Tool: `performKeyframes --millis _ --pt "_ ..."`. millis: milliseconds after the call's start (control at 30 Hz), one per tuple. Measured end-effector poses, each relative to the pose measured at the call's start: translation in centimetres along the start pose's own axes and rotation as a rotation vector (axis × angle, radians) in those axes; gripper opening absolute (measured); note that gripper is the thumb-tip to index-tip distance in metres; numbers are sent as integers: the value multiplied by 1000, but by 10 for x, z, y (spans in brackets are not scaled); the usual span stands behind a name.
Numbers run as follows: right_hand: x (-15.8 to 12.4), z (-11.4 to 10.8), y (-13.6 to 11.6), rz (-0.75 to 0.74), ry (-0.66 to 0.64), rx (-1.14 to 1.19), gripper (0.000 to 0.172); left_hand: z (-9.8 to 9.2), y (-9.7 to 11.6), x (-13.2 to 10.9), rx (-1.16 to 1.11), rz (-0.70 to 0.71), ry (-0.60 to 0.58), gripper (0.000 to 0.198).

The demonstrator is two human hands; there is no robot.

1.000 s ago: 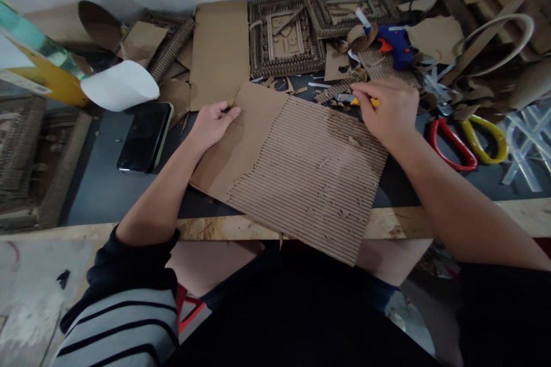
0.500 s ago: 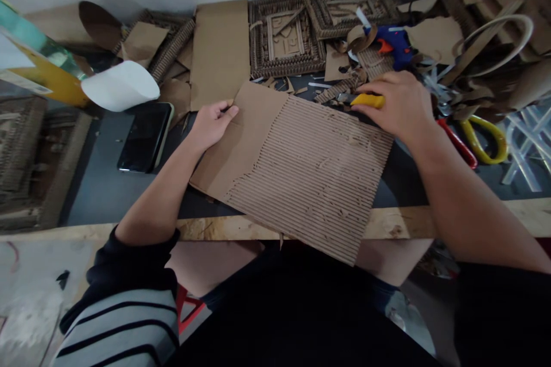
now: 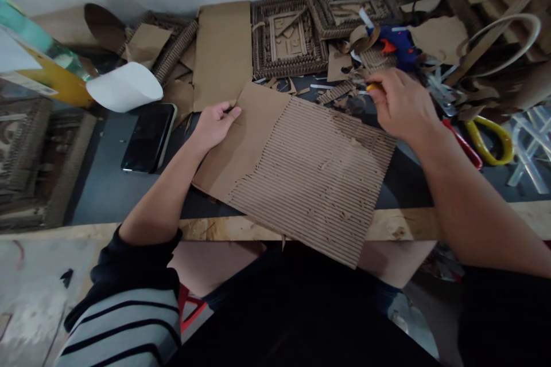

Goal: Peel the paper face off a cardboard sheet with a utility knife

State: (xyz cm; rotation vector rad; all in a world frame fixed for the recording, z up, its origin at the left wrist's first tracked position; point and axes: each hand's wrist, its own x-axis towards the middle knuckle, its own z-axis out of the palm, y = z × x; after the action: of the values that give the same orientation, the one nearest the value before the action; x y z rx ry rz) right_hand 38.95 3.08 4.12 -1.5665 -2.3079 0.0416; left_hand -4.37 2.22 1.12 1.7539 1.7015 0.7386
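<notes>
A large cardboard sheet [image 3: 310, 178] lies aslant over the table's front edge. Most of its face shows bare ridges; a smooth paper layer [image 3: 241, 143] covers the left part. My left hand [image 3: 215, 123] grips the sheet's upper left edge, thumb on top. Beyond the sheet's upper right edge, my right hand [image 3: 402, 103] is closed round a yellow utility knife [image 3: 373, 87]. Only a bit of the knife's yellow handle shows clearly; the rest is hidden by my fingers or blends into the scraps. Small paper shreds cling to the ridges.
Cardboard frames [image 3: 288, 37] and a plain cardboard piece [image 3: 221, 57] lie along the wall. A blue glue gun [image 3: 400, 49], scraps, yellow-handled scissors [image 3: 495, 146] and glue sticks [image 3: 531, 149] are at right. A phone [image 3: 148, 137] and a white roll [image 3: 124, 87] are at left.
My right hand has turned and shifted slightly away from the sheet with the utility knife, so less of the yellow handle shows. My left hand keeps its grip on the sheet.
</notes>
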Motion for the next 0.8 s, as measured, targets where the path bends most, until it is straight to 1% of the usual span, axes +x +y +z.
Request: performKeyframes --millis 67,133,233,367,433,533,633,733,800 --pt "-1 -1 -2 -32 -52 -46 44 0 1 -1 11 5 11 29" --pt "-2 -2 -6 13 -105 -135 45 0 3 -1 25 12 15 28" --pt "-2 -7 -15 106 -163 -244 52 -2 6 -2 61 19 23 26" --pt "-3 -13 -29 148 -202 -290 46 -2 4 -2 66 16 23 27" --pt "-3 -15 -35 149 -217 -287 52 -1 2 -1 59 15 24 28" --pt "-4 -14 -40 142 -218 -281 53 1 0 0 47 16 20 26" --pt "-4 -10 -42 167 -216 -264 52 3 0 0 48 34 60 24" --pt "-3 -5 -44 241 -193 -216 55 4 1 0 64 39 104 24" --pt "-2 -3 -45 311 -138 -188 55 4 2 0 57 39 103 24"
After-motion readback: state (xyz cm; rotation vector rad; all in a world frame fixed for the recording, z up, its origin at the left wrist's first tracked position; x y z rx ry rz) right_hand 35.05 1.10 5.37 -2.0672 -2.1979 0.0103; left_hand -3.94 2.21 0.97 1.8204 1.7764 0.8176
